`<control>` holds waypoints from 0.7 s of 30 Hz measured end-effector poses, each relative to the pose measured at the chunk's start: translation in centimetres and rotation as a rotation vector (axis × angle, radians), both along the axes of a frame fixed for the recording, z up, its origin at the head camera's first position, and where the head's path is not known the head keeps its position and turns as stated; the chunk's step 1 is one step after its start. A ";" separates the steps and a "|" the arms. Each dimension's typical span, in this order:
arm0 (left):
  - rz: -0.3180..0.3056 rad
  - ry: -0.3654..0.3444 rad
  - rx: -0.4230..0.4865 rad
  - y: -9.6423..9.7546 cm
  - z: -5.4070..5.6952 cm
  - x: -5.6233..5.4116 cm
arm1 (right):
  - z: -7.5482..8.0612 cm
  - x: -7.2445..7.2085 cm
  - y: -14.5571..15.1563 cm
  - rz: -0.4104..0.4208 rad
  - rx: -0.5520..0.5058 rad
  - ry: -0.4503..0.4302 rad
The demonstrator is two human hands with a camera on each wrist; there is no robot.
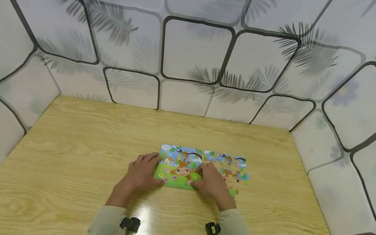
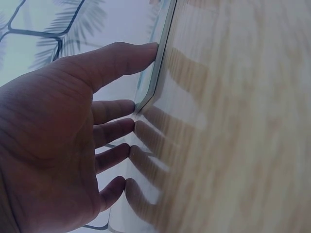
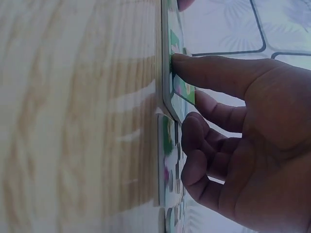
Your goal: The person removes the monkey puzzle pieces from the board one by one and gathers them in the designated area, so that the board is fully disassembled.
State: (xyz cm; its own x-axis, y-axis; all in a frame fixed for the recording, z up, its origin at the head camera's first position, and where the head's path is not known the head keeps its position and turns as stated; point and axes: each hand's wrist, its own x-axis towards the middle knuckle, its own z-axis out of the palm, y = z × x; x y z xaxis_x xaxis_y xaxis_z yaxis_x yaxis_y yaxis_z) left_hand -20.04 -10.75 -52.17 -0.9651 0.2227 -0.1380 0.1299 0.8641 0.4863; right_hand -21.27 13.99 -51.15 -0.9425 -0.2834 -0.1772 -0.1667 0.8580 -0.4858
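A puzzle board (image 1: 172, 175) with a monkey, a house and flowers on it lies flat on the table. My left hand (image 1: 142, 171) is at its left side, fingers spread. In the left wrist view the thumb tip touches the board's edge and the index fingertip is at its corner. At the board's lower right my right hand (image 1: 213, 183) pinches a green puzzle piece (image 3: 187, 91) between thumb and index finger. That piece is tilted over the board, and the other right fingers are curled beside it.
Loose puzzle pieces (image 1: 235, 160) with more of the monkey picture lie in rows right of the board, partly hidden by my right hand. The wooden table (image 1: 87, 133) meets a patterned wall covering (image 1: 188, 96) at the back and sides. Black straps (image 1: 131, 224) circle both sleeves.
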 end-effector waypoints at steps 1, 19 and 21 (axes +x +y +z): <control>0.000 0.000 0.001 0.0 0.0 0.0 | 0.0 0.0 0.0 -0.002 -0.013 -0.003; -0.003 -0.005 -0.012 0.2 0.0 0.0 | -0.1 0.4 2.4 0.012 -0.259 0.072; -0.001 -0.005 -0.010 0.2 0.0 0.0 | 0.1 0.4 3.0 0.010 -0.272 0.088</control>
